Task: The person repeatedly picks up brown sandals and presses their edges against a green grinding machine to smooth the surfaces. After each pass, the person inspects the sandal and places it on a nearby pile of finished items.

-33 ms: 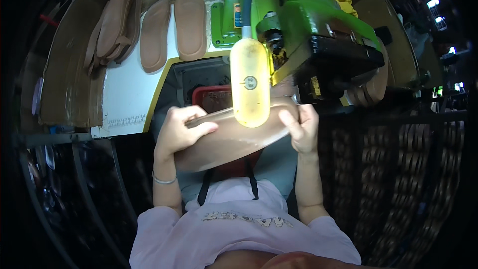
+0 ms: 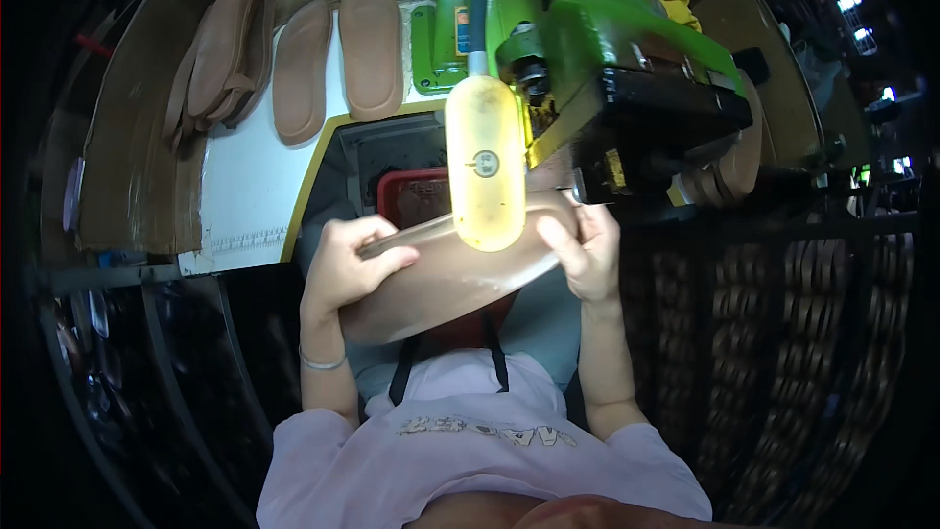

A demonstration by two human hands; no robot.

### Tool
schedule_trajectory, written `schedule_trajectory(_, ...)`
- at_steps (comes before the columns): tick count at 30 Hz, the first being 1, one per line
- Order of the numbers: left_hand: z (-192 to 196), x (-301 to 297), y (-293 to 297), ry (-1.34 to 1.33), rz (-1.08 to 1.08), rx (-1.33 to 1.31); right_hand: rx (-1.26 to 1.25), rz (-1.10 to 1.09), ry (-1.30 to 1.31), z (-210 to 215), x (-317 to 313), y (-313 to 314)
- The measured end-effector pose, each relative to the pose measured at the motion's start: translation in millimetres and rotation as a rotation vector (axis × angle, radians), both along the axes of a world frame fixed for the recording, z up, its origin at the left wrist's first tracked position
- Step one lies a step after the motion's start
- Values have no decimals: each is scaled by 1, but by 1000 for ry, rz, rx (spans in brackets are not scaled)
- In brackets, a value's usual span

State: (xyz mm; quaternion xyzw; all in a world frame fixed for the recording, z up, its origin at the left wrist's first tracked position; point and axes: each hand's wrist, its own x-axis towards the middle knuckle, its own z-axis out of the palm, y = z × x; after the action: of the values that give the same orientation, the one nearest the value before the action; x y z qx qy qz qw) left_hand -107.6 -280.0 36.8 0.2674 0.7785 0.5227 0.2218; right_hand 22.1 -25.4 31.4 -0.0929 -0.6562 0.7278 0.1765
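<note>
A brown shoe sole is held slantwise in front of me, its right end higher than its left. My left hand grips its left part, thumb lying on the near face and fingers over the upper edge. At the other end my right hand pinches it close beneath the machine's dark head, thumb on the face. A glowing yellow lamp hangs in front and covers part of the sole's upper middle. The fingers behind the sole are hidden.
A green machine with a black head stands beyond my right hand. Several brown soles lie on the white worktop at left. Below the opening sits a red basket. Dark racks flank me.
The whole view has shifted very slightly, with machine and lamp a little further left. Both hands and the sole have also moved slightly left; the grip is the same.
</note>
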Motion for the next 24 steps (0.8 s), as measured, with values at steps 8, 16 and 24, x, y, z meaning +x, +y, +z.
schedule_trajectory(8, -45, 78, 9, -39, 83, 120, 65, -28, -48, -5, -16, -18)
schedule_trajectory(16, -25, 54, 105, 28, -17, 341, 264, -265, 10, -9, 8, 6)
schedule_trajectory(24, -42, 80, 112, -312, 183, 611, 188, -274, -8, -9, 12, 0)
